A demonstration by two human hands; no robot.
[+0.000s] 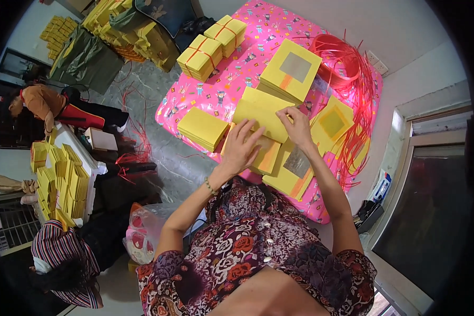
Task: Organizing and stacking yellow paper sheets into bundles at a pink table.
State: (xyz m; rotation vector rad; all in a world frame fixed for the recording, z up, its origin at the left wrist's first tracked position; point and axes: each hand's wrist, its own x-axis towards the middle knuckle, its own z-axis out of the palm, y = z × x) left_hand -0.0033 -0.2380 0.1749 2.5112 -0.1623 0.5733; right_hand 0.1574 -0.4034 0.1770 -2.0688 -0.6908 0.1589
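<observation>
A yellow paper sheet [262, 108] is bent over in front of me, above a stack of yellow paper [268, 157]. My left hand [240, 149] lies on it with fingers spread. At the sheet's right edge, my right hand [298, 129] has thumb and fingers pinched together on the paper. Left of my left hand is a pile of folded yellow paper [201, 128]. Beyond the sheet stands a thick yellow stack with a silver square [296, 64] on top. Another silver-marked yellow stack [287, 176] sits by my right forearm.
The table has a pink patterned cover [187, 100]. Tied yellow bundles [201, 55] stand at its far left, a tangle of red plastic straps [347, 79] at the right. Two people [45, 108] sit at the left beside a table with yellow stacks [71, 181]. A dark-paned door [421, 210] is at right.
</observation>
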